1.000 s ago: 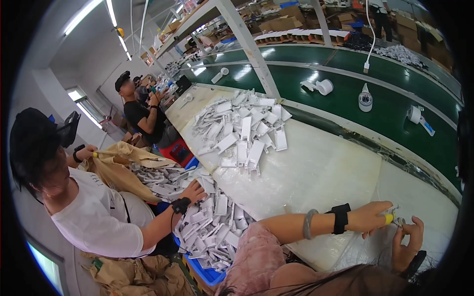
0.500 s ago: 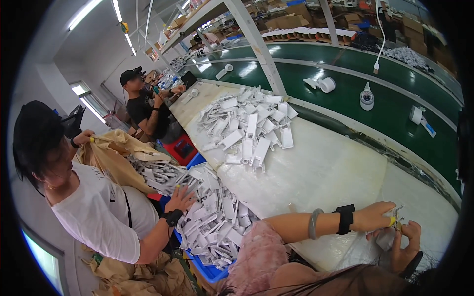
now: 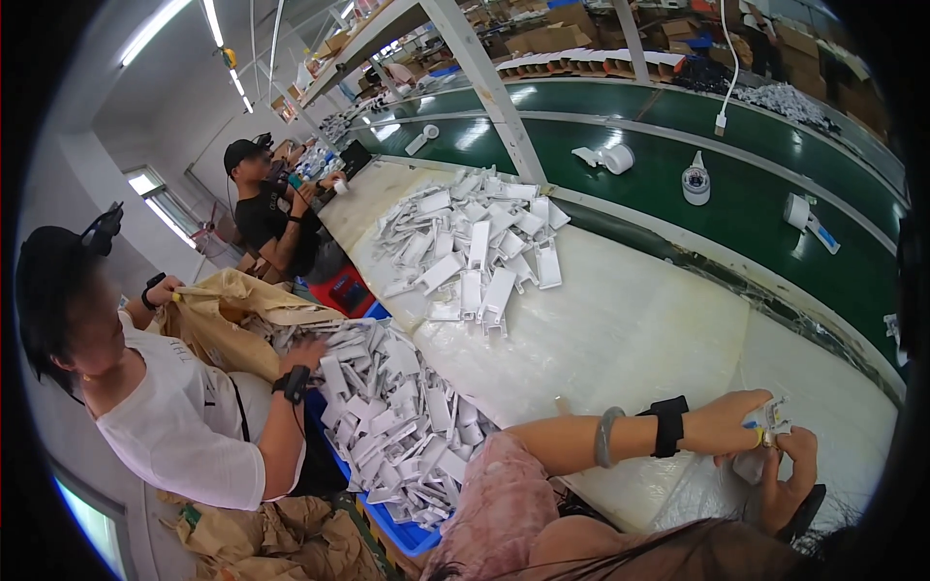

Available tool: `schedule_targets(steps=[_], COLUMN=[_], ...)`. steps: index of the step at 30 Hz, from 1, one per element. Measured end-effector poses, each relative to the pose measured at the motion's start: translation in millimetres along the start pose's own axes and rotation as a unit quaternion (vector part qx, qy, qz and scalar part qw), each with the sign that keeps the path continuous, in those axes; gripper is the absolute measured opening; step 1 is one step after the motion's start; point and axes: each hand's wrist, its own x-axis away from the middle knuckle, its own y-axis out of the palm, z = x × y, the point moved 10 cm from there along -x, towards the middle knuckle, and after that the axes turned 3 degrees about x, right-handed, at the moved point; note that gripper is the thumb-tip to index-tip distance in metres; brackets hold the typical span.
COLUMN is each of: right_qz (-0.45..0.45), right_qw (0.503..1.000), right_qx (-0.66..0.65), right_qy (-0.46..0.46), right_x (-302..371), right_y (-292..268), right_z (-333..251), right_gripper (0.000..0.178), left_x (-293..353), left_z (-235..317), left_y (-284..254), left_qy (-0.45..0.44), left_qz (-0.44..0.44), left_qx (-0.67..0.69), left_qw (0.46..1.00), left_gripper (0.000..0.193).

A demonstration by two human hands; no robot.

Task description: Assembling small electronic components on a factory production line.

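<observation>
At the lower right, my left hand (image 3: pixel 728 422) is closed on a small white plastic part (image 3: pixel 772 416) with metallic-looking bits. My right hand (image 3: pixel 796 467) meets it from the near side, fingers bent against the same part. A white rounded piece (image 3: pixel 748 467) shows below, between the hands, partly covered by the fingers; I cannot tell whether it joins the part. Both hands are over the plastic-covered worktable (image 3: pixel 620 339). A heap of white plastic housings (image 3: pixel 475 242) lies farther up the table.
A blue bin (image 3: pixel 412 535) full of white housings stands left of my arm. Beside it, a person in white (image 3: pixel 184 416) holds a brown sack (image 3: pixel 218 320). Another person (image 3: pixel 266 208) works farther off. Beyond the table, a green conveyor (image 3: pixel 581 126) carries white devices (image 3: pixel 696 184); a cable (image 3: pixel 727 77) hangs above.
The white part between my hands has turned and shows more of its face. The other person's hand has moved from the bin toward the sack's mouth. The conveyor's devices appear shifted slightly left with the view.
</observation>
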Motion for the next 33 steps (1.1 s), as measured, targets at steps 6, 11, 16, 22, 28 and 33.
schedule_targets(steps=[6,11,16,22,28,33], right_qz=[0.013,0.014,0.016,0.020,-0.004,-0.002], right_qw=[0.999,0.995,0.994,0.992,0.992,0.992], right_qx=[-0.034,-0.078,-0.085,-0.101,-0.112,-0.108], right_qy=[0.027,0.063,0.063,0.067,0.054,0.058], right_x=[-1,2,1,1,3,2], right_y=[3,7,6,7,11,8], right_z=[0,7,8,5,8,6], right_gripper=[0.024,0.017,0.015,0.016,0.019,0.018], left_x=[0,-2,-3,-1,-1,-2], left_z=[-2,-5,-1,-3,-3,-4], left_y=[1,-1,0,1,2,4], left_qy=[-0.051,-0.018,-0.024,-0.027,-0.016,-0.012], left_qz=[-0.038,0.000,-0.010,-0.017,-0.016,-0.022], left_qx=[-0.009,0.076,0.099,0.068,0.056,0.060], left_qw=[0.998,0.997,0.995,0.997,0.998,0.998], left_gripper=[0.054,0.027,0.014,0.016,0.018,0.020])
